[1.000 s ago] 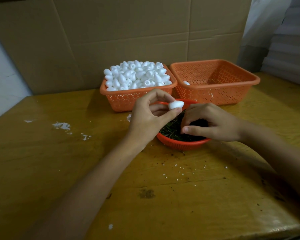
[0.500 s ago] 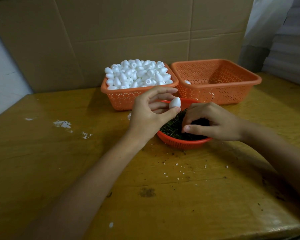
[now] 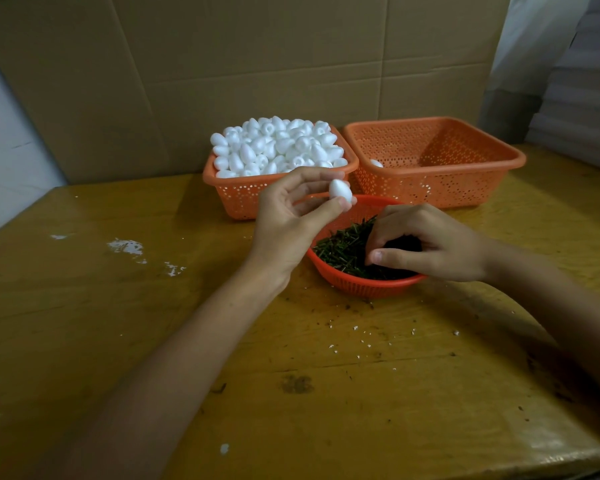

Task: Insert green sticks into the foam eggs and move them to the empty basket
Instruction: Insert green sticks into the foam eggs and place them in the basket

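Pinching a foam egg (image 3: 340, 192) between thumb and forefinger, the left hand (image 3: 291, 220) holds it over the 11 o'clock rim of the round basket (image 3: 361, 286) — the right hand (image 3: 433, 244) curls into the green sticks (image 3: 340, 247), its grip's contents impossible to tell — with the nearly empty basket (image 3: 430, 188) beyond at 1 o'clock.

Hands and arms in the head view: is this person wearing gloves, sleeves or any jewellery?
No gloves: the left hand and right hand are bare, with no ring, watch or bracelet visible. The left forearm and right forearm are bare too; no sleeve shows in view.
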